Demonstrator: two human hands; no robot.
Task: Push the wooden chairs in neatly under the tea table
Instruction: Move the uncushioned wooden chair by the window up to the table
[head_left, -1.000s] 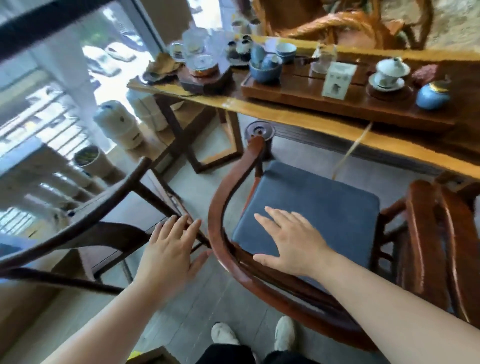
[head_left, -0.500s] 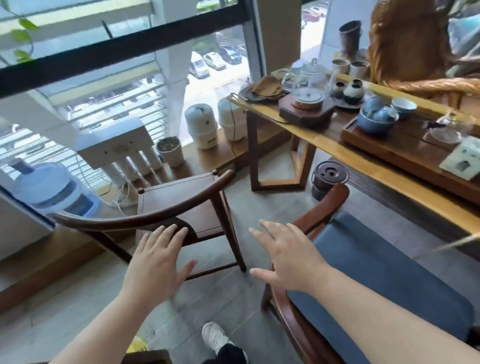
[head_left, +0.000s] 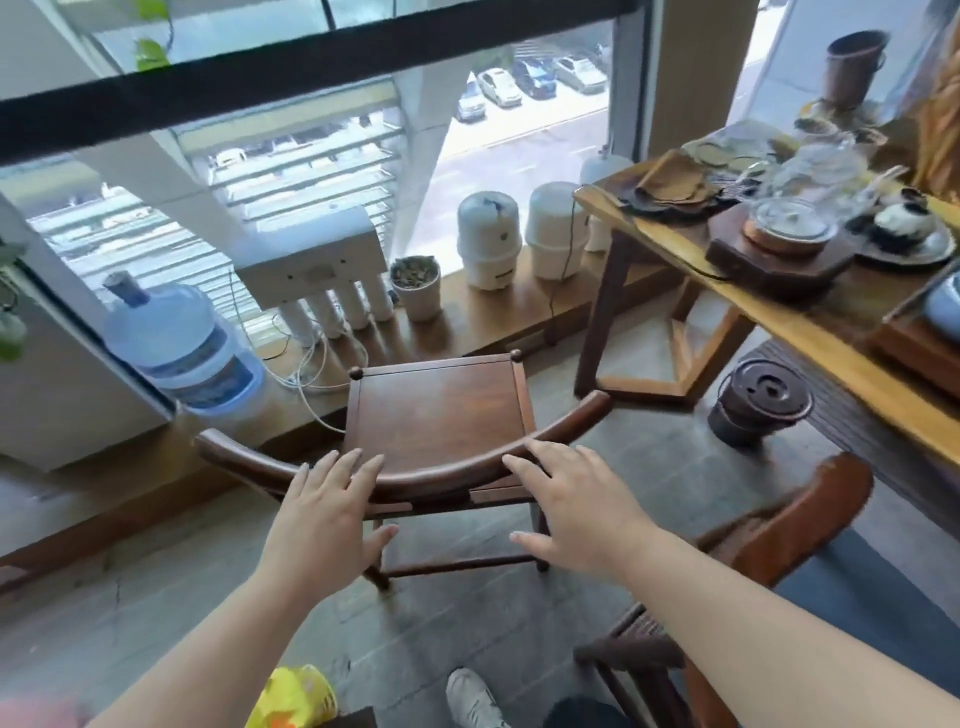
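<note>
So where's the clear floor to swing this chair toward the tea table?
Bare floor lies between the chair and the tea table leg. Crowded: the dark lidded bucket under the table's edge, the cushioned armchair at right, cables and water jug by the window ledge.

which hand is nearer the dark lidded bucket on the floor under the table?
Right hand, on the chair's curved backrest, the side toward the bucket. Left hand sits farther along it.

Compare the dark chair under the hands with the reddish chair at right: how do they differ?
The dark chair has a bare wooden seat; the reddish chair carries a blue cushion. Both hands, left hand and right hand, reach the dark chair's curved backrest; the reddish chair is untouched. Both are wooden.
</note>
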